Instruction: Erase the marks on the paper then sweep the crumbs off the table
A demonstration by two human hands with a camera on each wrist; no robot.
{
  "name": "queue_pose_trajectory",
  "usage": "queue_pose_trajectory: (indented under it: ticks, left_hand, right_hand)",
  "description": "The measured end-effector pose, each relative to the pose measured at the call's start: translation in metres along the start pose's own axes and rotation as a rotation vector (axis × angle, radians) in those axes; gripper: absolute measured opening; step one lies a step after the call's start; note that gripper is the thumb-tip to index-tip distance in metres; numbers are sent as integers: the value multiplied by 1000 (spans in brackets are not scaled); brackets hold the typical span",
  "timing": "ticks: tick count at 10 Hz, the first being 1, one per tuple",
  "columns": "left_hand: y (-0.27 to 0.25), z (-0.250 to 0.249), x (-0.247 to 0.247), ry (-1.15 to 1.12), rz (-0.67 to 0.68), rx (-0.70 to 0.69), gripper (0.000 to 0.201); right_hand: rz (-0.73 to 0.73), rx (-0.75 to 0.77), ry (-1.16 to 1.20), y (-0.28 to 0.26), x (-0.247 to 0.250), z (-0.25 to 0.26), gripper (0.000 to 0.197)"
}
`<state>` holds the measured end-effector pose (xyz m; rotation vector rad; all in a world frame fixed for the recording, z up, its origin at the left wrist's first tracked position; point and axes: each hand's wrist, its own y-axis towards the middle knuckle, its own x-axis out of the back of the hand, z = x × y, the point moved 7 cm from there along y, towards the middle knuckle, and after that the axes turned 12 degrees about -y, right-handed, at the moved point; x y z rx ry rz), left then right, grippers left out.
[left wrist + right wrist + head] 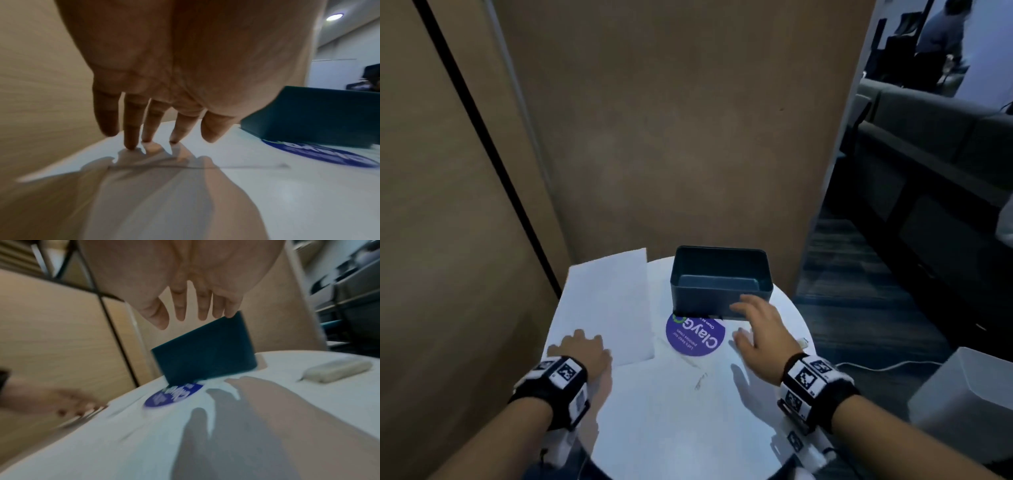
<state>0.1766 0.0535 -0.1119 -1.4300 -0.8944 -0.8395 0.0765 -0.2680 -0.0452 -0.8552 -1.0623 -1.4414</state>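
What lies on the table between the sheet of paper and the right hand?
The round purple sticker lies flat between the paper and the right hand, just before the dark box; the head view shows it.

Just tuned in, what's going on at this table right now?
A person is working at a round white table. The left hand rests with straight fingers on the near corner of the sheet of paper. The right hand hovers open, holding nothing, beside the open dark teal box. A white eraser lies untouched to its right.
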Motion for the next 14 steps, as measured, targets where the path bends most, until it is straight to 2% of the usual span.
queue_pose_trajectory:
  ticks: [1, 3, 4, 5, 6, 7, 9, 11, 12, 13, 14]
  left_hand:
    - [-40, -31, -11, 63, -56, -60, 47]
    - [-92, -81, -41, -27, 8, -329, 36]
    - [-99, -81, -45, -280, 10, -450, 45]
    - [-94, -53, -34, -353, -117, -344, 48]
    - [-91, -27, -28, -209, -113, -257, 53]
    - [-100, -29, -42, -131, 6, -286, 60]
    - [-112, -48, -45, -90, -13, -333, 57]
    - [-115, -37, -65, -146, 6, -327, 66]
    - [-111, -28, -68, -253, -125, -358, 76]
    - [-117, -7, -57, -313, -413, -427, 61]
    - [-145, 8, -60, -482, -582, -509, 34]
  right_hand:
    - [104, 170, -15, -21, -30, 40, 41]
    - [332, 397, -207, -68, -90, 89, 50]
    - [406, 368, -370, -86, -98, 77, 53]
    - [431, 225, -405, -94, -87, 47, 54]
    - [406, 108, -387, -98, -64, 15, 50]
    - [379, 99, -374, -108, -55, -4, 44]
    - [360, 71, -337, -117, -57, -9, 30]
    - [410, 61, -308, -126, -65, -8, 34]
    - [277, 55, -202, -124, -41, -2, 33]
    - [169, 26, -91, -119, 3, 3, 23]
    - [-6, 21, 35, -121, 69, 20, 8]
